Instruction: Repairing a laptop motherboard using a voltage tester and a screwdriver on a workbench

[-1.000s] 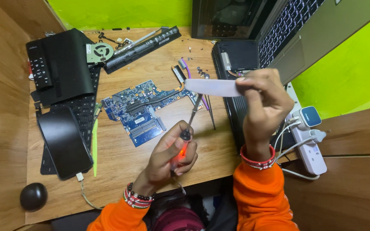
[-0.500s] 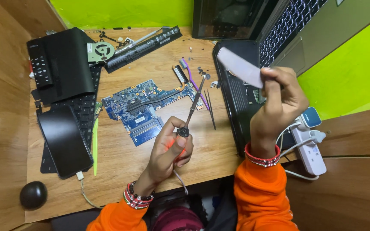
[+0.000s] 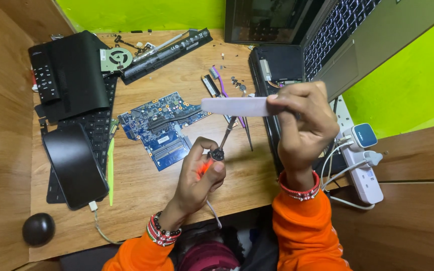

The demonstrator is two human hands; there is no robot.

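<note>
Nearest the camera, two orange sleeves rise from the bottom edge, each wrist wearing beaded bands. The left hand (image 3: pixel 199 173) is closed round a small screwdriver (image 3: pixel 222 143), its shaft pointing up and to the right; a red glow shows under the fingers, and what makes it is hidden by the palm. The right hand (image 3: pixel 302 125) is held higher and pinches one end of a flat pale strip (image 3: pixel 234 106) between thumb and fingers, the strip lying level and reaching left, just above the screwdriver tip. Whether tip and strip touch cannot be made out.

On the wooden desk (image 3: pixel 141 185), at the near left corner, sits one dark round mouse (image 3: pixel 38 229). Beyond it one black phone (image 3: pixel 75 164) lies on a detached black keyboard (image 3: pixel 99 125), a cable running from its near end, with a thin yellow-green pry tool (image 3: pixel 110 170) just beside it. In the middle lies one blue circuit board (image 3: pixel 159 128), partly crossed by the left fingers. To the right a white power strip (image 3: pixel 360 168) with two plugs is partly masked by the right wrist.

Farther off are a black laptop cover panel (image 3: pixel 74 75), one cooling fan (image 3: pixel 116 58) and one long black battery (image 3: pixel 164 47). A purple-handled brush (image 3: pixel 219 78) and small screws lie near an opened laptop base (image 3: pixel 282 62). A second laptop (image 3: pixel 357 35) leans open at the far right, cut off by the frame.
</note>
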